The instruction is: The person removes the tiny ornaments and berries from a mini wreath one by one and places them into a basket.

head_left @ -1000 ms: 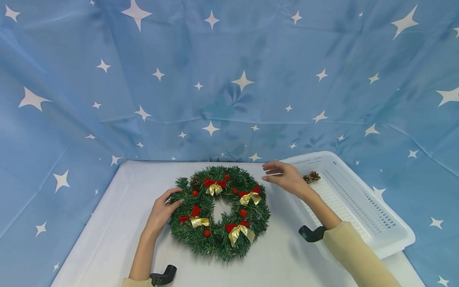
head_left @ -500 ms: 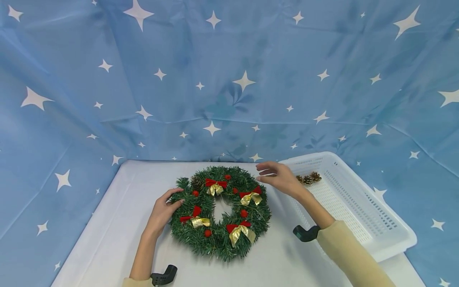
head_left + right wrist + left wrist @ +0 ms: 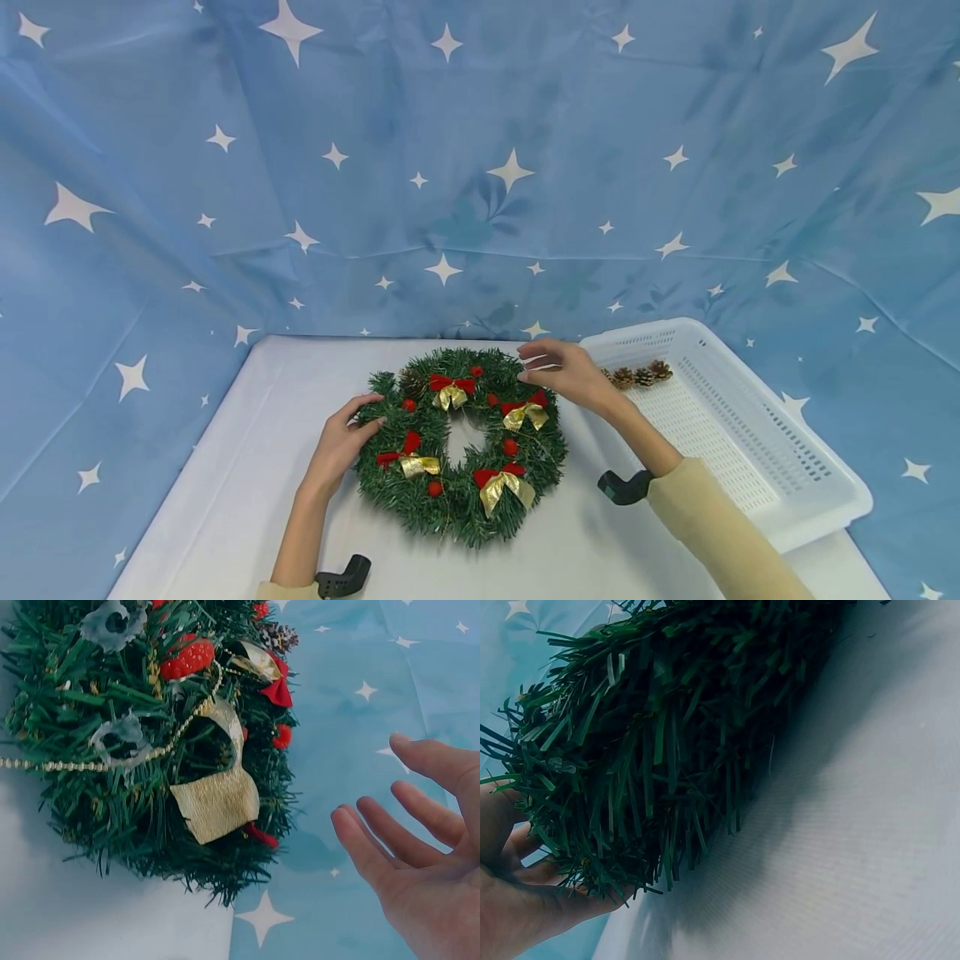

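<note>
A green tinsel wreath [image 3: 461,521] lies on the white table, trimmed with red-and-gold bows [image 3: 504,490], red berries [image 3: 510,447] and one pine cone [image 3: 412,383]. At its left edge my left hand [image 3: 335,443] holds the greenery between thumb and fingers; part of the fingers is hidden among the needles in the left wrist view. My right hand [image 3: 567,372] hovers by the wreath's upper right edge, fingers apart and holding nothing. The right wrist view shows a gold bead string [image 3: 82,765] and whitish translucent patches [image 3: 121,740] on the greenery.
A white perforated plastic basket [image 3: 787,446] stands on the right side of the table. Several pine cones [image 3: 643,377] lie in a row at its far left end, some behind my right hand. A blue star-patterned cloth [image 3: 480,208] hangs behind the table.
My right hand has moved left from beside the basket toward the wreath's upper right edge, uncovering more pine cones. The left hand stays on the wreath, which has not moved.
</note>
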`<state>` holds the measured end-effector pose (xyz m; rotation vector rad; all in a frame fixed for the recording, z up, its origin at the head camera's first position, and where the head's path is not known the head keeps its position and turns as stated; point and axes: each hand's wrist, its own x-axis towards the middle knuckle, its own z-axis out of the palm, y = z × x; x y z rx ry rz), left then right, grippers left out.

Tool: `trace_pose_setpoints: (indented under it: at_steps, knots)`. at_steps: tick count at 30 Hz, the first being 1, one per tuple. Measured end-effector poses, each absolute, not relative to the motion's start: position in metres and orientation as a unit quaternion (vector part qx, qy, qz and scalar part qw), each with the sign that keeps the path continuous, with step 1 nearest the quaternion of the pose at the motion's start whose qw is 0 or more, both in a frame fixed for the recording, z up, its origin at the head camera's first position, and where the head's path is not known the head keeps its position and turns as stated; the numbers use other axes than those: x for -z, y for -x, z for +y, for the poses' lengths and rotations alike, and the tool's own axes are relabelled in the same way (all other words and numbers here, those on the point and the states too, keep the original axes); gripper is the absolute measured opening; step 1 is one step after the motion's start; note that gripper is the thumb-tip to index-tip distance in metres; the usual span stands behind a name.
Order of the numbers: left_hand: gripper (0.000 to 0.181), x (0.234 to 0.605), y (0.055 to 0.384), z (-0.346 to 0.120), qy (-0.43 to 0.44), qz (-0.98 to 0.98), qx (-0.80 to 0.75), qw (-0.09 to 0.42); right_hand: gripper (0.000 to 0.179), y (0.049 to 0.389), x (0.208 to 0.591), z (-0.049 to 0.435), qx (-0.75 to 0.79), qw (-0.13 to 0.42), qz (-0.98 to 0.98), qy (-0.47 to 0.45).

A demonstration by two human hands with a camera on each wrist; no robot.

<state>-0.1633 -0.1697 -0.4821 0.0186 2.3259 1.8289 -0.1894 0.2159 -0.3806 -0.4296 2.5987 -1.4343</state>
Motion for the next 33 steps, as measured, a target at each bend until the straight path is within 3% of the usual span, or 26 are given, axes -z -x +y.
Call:
trace_pose_setpoints:
  at_steps: [33]
  knots:
    - [0.047,0.481,0.164,-0.169,-0.006,0.783,-0.616,0.088,0.049,0.204,0.395,0.171,0.492,0.083,0.849,0.176]
